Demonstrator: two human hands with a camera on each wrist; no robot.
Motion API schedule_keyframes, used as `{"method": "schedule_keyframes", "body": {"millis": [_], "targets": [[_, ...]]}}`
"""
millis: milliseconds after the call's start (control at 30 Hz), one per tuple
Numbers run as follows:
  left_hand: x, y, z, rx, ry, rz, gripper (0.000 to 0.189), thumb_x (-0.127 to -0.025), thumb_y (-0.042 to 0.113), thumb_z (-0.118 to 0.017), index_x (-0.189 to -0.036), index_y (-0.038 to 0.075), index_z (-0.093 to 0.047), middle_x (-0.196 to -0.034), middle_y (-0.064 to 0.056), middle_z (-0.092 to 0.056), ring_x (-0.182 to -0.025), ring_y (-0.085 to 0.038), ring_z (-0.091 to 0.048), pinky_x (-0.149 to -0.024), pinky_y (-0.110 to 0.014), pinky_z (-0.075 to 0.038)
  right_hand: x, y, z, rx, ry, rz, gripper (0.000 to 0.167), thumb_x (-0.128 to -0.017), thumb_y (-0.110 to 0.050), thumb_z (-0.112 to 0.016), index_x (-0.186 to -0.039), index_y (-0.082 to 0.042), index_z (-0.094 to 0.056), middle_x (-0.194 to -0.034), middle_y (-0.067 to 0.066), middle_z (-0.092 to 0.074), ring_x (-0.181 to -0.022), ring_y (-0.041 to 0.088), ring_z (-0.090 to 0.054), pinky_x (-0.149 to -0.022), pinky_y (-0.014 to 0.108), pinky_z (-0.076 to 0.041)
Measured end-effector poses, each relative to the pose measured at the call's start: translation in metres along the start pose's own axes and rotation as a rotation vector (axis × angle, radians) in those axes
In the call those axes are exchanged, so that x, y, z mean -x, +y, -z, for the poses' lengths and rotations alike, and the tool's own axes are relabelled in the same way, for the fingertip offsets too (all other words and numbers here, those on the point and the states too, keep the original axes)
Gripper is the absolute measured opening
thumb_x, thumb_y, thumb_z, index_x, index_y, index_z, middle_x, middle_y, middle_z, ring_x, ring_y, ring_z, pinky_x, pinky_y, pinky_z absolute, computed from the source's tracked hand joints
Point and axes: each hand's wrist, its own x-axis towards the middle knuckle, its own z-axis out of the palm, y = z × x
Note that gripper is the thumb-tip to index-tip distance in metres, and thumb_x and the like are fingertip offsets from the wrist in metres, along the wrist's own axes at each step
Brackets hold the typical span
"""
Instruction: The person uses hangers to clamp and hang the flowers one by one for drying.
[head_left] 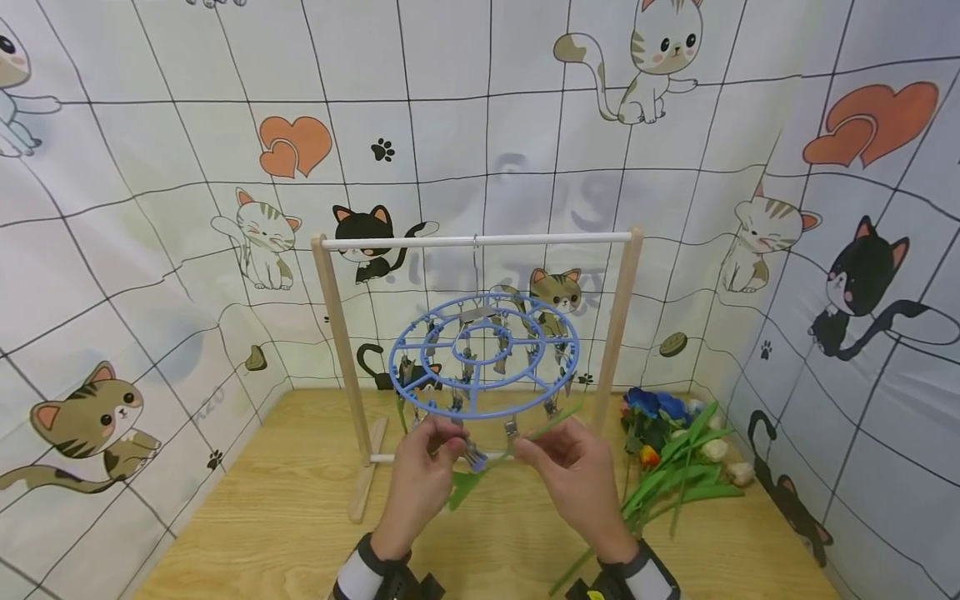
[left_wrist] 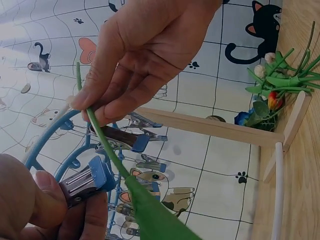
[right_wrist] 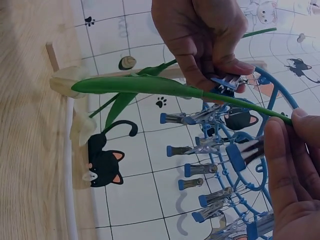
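Note:
In the head view, my left hand (head_left: pixel 423 475) grips a metal clothespin with blue tips (head_left: pixel 474 457) at the near rim of a round blue clip hanger (head_left: pixel 474 416). My right hand (head_left: pixel 577 471) pinches the thin green stem of an artificial tulip (right_wrist: pixel 240 103) between thumb and fingers. The tulip's white bloom (right_wrist: pixel 62 86) and long green leaf (right_wrist: pixel 135 85) point downward in the right wrist view. In the left wrist view, the stem (left_wrist: pixel 107 147) passes beside the clothespin's blue tips. A second white tulip (right_wrist: pixel 82 132) hangs upside down beyond the left hand.
The hanger hangs from the white bar (head_left: pixel 555 239) of a wooden stand (head_left: pixel 341 350) on the wooden table (head_left: pixel 277 500). Several other clips dangle from its rings. At the right lies a bunch of artificial flowers (head_left: pixel 652 404) with green stems. Cat-print cloth (head_left: pixel 450 142) surrounds the table.

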Motion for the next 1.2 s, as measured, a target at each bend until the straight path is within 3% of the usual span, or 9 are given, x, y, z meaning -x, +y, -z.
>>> {"method": "schedule_keyframes", "body": {"millis": [467, 700, 1033, 1200], "targets": [[0.002, 0.0, -0.006, 0.021, 0.011, 0.01, 0.004, -0.112, 0.001, -0.074, -0.111, -0.003, -0.075, -0.116, -0.02, -0.081, -0.109, -0.023, -0.083, -0.099, -0.028, -0.069, 0.0, -0.001, -0.01, -0.013, 0.053, -0.031, 0.011, -0.103, -0.002, -0.087, -0.107, -0.007, -0.079, -0.094, 0.011, -0.088, -0.083, 0.014, -0.085, -0.08, 0.028, -0.071], [0.002, 0.0, -0.005, 0.034, 0.006, 0.031, 0.004, -0.112, -0.002, -0.072, -0.112, -0.005, -0.074, -0.118, -0.02, -0.08, -0.112, -0.026, -0.082, -0.101, -0.029, -0.07, 0.0, -0.001, -0.011, -0.042, 0.061, -0.033, 0.011, -0.102, 0.001, -0.088, -0.106, -0.005, -0.079, -0.094, 0.014, -0.088, -0.081, 0.023, -0.086, -0.078, 0.029, -0.072], [0.001, -0.008, -0.002, 0.121, -0.062, 0.041, 0.011, -0.114, 0.006, -0.071, -0.122, -0.002, -0.073, -0.123, -0.018, -0.079, -0.109, -0.015, -0.079, -0.098, -0.024, -0.069, 0.001, 0.003, -0.01, -0.084, 0.016, -0.033, 0.014, -0.105, 0.001, -0.084, -0.117, -0.002, -0.078, -0.106, 0.016, -0.087, -0.09, 0.013, -0.086, -0.084, 0.032, -0.073], [0.001, -0.013, 0.002, 0.126, -0.084, 0.0, 0.016, -0.115, 0.01, -0.071, -0.127, 0.0, -0.074, -0.13, -0.016, -0.08, -0.118, -0.021, -0.08, -0.107, -0.023, -0.065, 0.002, 0.005, -0.009, -0.094, -0.017, -0.007, 0.017, -0.105, 0.003, -0.083, -0.121, -0.004, -0.08, -0.112, 0.018, -0.086, -0.096, 0.01, -0.085, -0.088, 0.031, -0.073]]}}
